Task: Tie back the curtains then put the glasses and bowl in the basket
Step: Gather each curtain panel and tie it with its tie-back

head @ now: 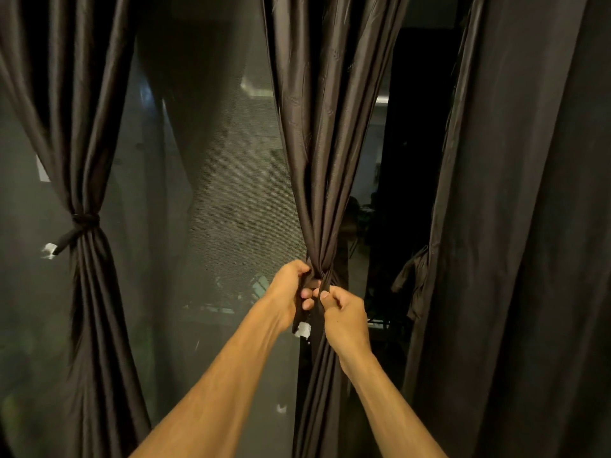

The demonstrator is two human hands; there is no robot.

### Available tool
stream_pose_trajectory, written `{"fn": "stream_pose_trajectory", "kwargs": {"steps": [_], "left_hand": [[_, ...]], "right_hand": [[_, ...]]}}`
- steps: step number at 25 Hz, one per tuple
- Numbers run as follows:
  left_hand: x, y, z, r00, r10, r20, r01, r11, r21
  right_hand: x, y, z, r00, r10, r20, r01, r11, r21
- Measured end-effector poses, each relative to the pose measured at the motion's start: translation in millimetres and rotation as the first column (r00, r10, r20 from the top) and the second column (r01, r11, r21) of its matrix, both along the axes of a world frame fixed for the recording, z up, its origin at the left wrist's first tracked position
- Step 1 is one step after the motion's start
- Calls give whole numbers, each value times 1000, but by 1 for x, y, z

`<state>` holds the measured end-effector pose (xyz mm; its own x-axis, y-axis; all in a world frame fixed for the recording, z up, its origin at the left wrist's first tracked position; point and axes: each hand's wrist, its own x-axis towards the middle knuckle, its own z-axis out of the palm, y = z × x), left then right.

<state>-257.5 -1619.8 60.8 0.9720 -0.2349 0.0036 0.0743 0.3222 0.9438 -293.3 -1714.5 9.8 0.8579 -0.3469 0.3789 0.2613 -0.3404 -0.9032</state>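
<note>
Dark glass (205,193) with a fine mesh over it fills the wall ahead of me, and only dim shapes show behind it. At the far left, the left curtain (82,143) hangs gathered, with a dark tie-back (84,221) knotted round its waist and a pale tag (49,251) at the loose end. Straight in front of me the middle curtain (317,143) is bunched into a narrow neck, and both my hands meet there. My left hand (291,289) closes on the neck from the left, fingers curled round the cloth and the tie strip (320,294). My right hand (344,312) sits just below and to the right, touching the left, and pinches that same strip between thumb and curled fingers. One end of the strip drops under my left hand and shows a white tag (302,329). The right curtain (512,226) hangs loose and wide, well apart from my hands.
</note>
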Motion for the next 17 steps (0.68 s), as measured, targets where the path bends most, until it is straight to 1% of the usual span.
{"fn": "stream_pose_trajectory", "kwargs": {"steps": [2, 4, 6, 9, 11, 13, 17], "left_hand": [[-2, 2, -3, 999, -21, 27, 20, 999, 43], [-3, 8, -5, 996, -51, 68, 42, 991, 127], [-1, 14, -7, 992, -82, 95, 63, 981, 183], [0, 20, -6, 990, -107, 96, 88, 979, 184], [-1, 21, -3, 987, -142, 79, 126, 976, 179], [-1, 22, -3, 983, -169, 72, 153, 970, 189], [-5, 22, -5, 974, -193, 115, 169, 967, 190]], "right_hand": [[0, 2, -2, 999, -31, 27, 32, 998, -50], [0, 3, -2, 996, -72, 55, 77, 994, -80], [1, 1, 0, 996, -66, 57, 73, 990, -117], [5, -2, 5, 998, -59, -9, 58, 993, -106], [9, -4, 6, 997, -79, -6, 78, 994, -82], [10, -5, 6, 997, -82, 4, 82, 996, -25], [3, -2, 9, 1000, -2, 6, 0, 975, 223]]}}
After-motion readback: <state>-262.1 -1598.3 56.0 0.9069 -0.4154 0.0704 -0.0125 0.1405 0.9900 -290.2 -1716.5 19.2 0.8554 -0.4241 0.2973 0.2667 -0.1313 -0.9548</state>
